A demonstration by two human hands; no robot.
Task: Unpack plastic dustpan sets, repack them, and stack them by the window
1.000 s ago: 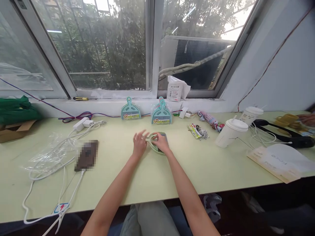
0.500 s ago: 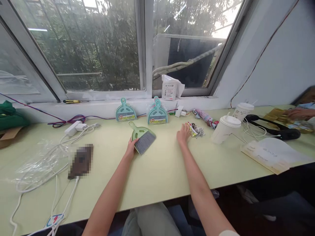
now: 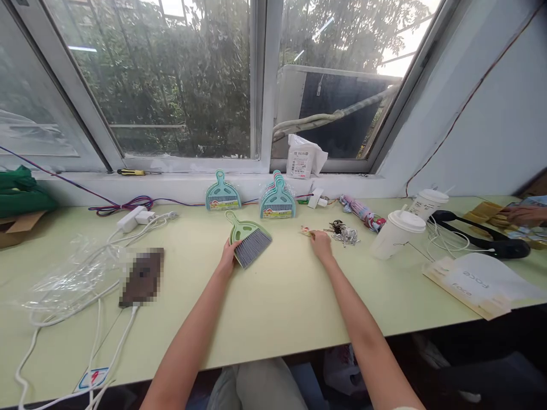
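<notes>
My left hand (image 3: 227, 256) grips a light green dustpan (image 3: 237, 229) by its lower left edge. A brush with grey bristles (image 3: 253, 248) sits in the dustpan, which lies tilted on the table. My right hand (image 3: 321, 246) pinches a small printed paper label (image 3: 306, 230) with yellow and red on it, just above the tabletop. Right of that hand lies a small pile of silvery and dark wire ties (image 3: 345, 236), too small to make out well. Behind stand a blue-green dustpan-and-brush set (image 3: 223, 193) and a stack of similar sets (image 3: 277, 199), both with yellow labels.
White cups with lids (image 3: 401, 228) and a paper bag (image 3: 478, 282) are at the right, by a black headband-like item (image 3: 482, 236). A folded umbrella-like bundle (image 3: 361, 212) lies behind the ties. Cables, clear plastic (image 3: 81, 273) and a blurred dark object (image 3: 143, 278) occupy the left. Another person's hand (image 3: 527, 215) shows far right.
My right hand has drawn away from the small pile, moving slightly left with the label pinched in its fingers. The dark ties now show. My left hand keeps hold of the dustpan.
</notes>
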